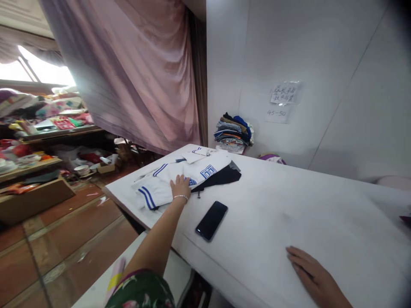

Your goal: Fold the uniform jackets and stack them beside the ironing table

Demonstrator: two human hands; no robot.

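My left hand (180,188) reaches out over a white shirt (167,192) with blue stripes and blue printing, its fingers spread and resting on the cloth. A thin bracelet (180,196) circles that wrist. The shirt lies loosely at the table's left end, and a black garment (221,179) shows from under its right side. To the right of my left forearm is a dark phone (212,220), screen up. My right hand (310,271) is at the lower right, low over the tabletop, fingers stretched out and nothing visible in it.
The white table (263,205) runs along a pale wall with handwritten paper signs (284,94). Behind its far edge rises a stack of folded clothes (233,131). A pink curtain (154,77) hangs at the back left. Cluttered shelves and a cardboard box (35,201) stand left.
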